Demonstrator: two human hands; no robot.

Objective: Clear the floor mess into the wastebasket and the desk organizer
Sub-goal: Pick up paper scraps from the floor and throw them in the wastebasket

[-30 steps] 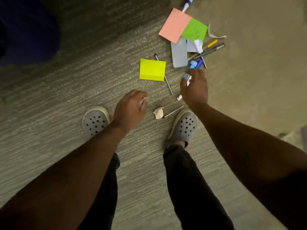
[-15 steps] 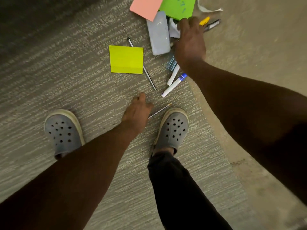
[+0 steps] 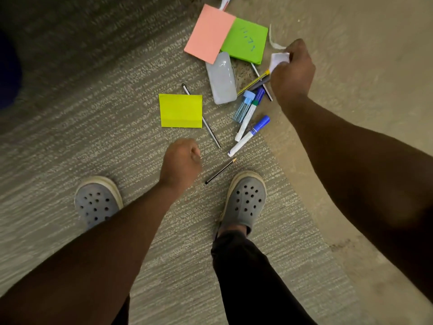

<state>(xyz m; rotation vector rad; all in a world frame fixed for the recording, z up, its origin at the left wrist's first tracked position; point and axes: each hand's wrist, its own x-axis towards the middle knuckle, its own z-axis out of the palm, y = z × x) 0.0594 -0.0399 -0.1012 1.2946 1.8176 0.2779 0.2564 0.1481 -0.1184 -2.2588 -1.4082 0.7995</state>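
The mess lies on the floor ahead of my feet. My right hand [image 3: 291, 73] pinches a crumpled white paper scrap [image 3: 278, 59] just above a yellow pencil [image 3: 253, 85] and a dark pen. My left hand [image 3: 180, 160] is curled into a fist over the carpet, closed round crumpled paper that is almost hidden inside it. Near it lie a black pencil [image 3: 220, 171], two blue-capped markers [image 3: 250, 134], a small blue tube [image 3: 244, 106] and a thin pen [image 3: 203, 120]. Neither wastebasket nor desk organizer is in view.
A yellow sticky pad [image 3: 180, 110], a pink pad [image 3: 210, 34], a green pad [image 3: 246, 41] and a clear plastic case [image 3: 221, 78] lie on the carpet. A white paper strip [image 3: 273, 42] rests on the bare floor. My grey clogs [image 3: 244, 200] stand beside the pencil.
My left hand took the crumpled paper ball from beside my shoe and closed into a fist. My right hand reached into the pile and came up pinching a white paper scrap.
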